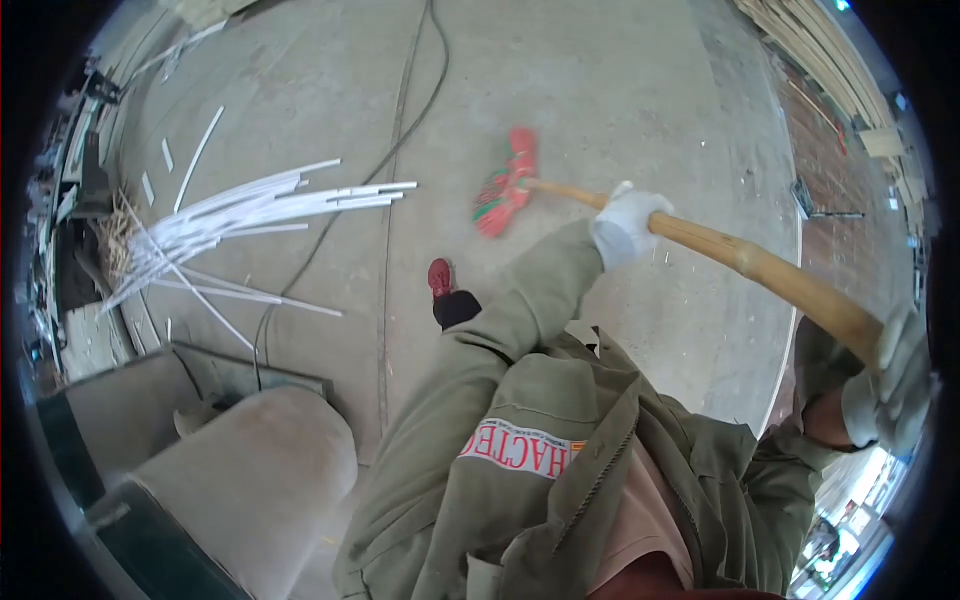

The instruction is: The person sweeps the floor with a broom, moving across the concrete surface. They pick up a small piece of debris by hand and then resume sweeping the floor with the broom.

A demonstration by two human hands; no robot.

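Observation:
A broom with a long bamboo handle (745, 257) slants across in front of me. Its red and green head (507, 188) is on or just above the concrete floor, slightly blurred. My left hand (630, 220), in a white glove, is closed around the lower part of the handle. Up at the thick end of the pole, my right hand (900, 385) grips it in a similar glove, partly cut by the dark edge of the view. One red shoe (440, 277) shows on the floor near the broom head.
Long white strips (270, 205) lie in a loose pile at left. A dark cable (390, 155) runs across the concrete. A large beige cylinder-shaped object (250, 480) stands at lower left. Stacked boards (830, 55) are at upper right, with a dark tool (805, 200) lying below.

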